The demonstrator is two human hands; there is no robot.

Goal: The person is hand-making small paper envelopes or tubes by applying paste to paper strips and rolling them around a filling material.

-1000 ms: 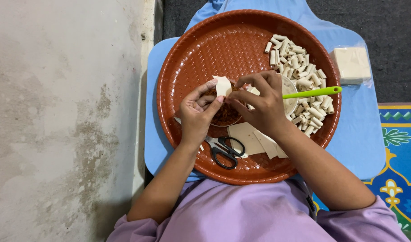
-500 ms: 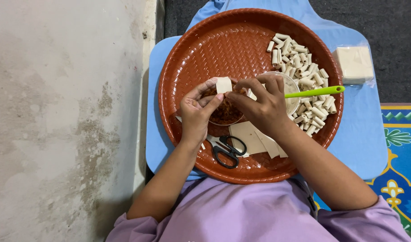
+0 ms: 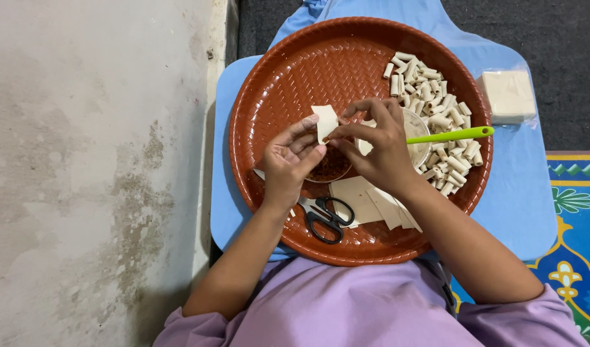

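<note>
Both my hands meet over a round brown woven tray (image 3: 295, 71). My left hand (image 3: 291, 160) and my right hand (image 3: 378, 144) pinch a small pale wrapper piece (image 3: 325, 122) between their fingertips. Under the hands sits a small bowl of reddish-brown filling (image 3: 327, 168). A pile of several small rolled pale pieces (image 3: 436, 112) lies on the tray's right side. A green-handled utensil (image 3: 449, 135) rests in a clear cup of pale liquid (image 3: 418, 128) by my right hand.
Black scissors (image 3: 326, 217) and a stack of cut pale wrapper sheets (image 3: 365, 199) lie at the tray's near edge. A bagged block of wrappers (image 3: 507, 96) sits on the blue board (image 3: 526, 193) at right. A stained wall (image 3: 95, 160) fills the left.
The hands have kept working the small wrapper piece, which now stands a little more upright between the fingertips. The view has shifted slightly.
</note>
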